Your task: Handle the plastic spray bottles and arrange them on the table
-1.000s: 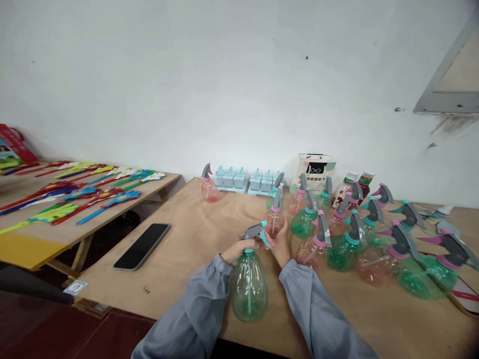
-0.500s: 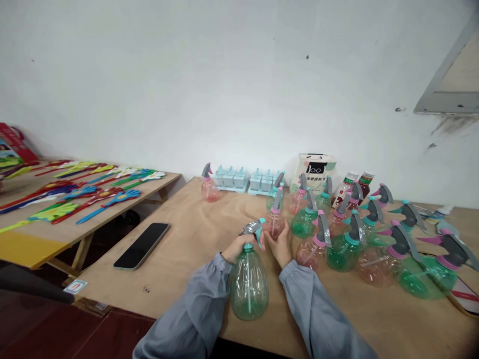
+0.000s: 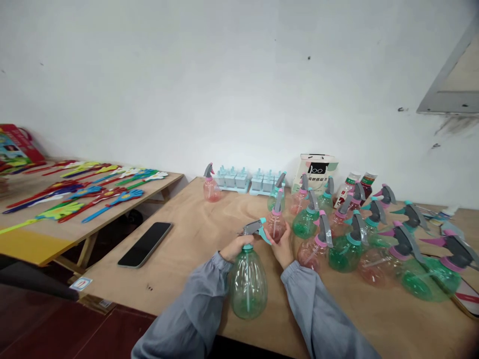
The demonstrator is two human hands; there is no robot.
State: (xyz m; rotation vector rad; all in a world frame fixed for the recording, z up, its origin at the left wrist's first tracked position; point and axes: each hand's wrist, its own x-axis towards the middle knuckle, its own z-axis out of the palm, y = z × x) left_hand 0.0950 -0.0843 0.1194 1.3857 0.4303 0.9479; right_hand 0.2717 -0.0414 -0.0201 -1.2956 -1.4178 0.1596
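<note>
Head view: left hand (image 3: 237, 248) clamps the green spray bottle (image 3: 248, 289) by its neck (image 3: 247, 247) — keep it steady; right hand (image 3: 283, 249) is beside the turquoise trigger (image 3: 267, 235), grip unclear.

Soft, even light covers the wall (image 3: 168, 89), with glints on the nearest green bottle (image 3: 248, 286).

Two loose, long sleeves in grey-blue cloth cover the person's arms, the left sleeve (image 3: 189, 309) and the right sleeve (image 3: 322, 311) matching in colour. The fabric is plain and roomy, rumpled into soft folds and creases. Each sleeve narrows at the wrist into a gathered, puckered cuff, the left cuff (image 3: 222, 262) and the right cuff (image 3: 291, 270). The left hand (image 3: 234, 248) and right hand (image 3: 283, 251) are bare.
</note>
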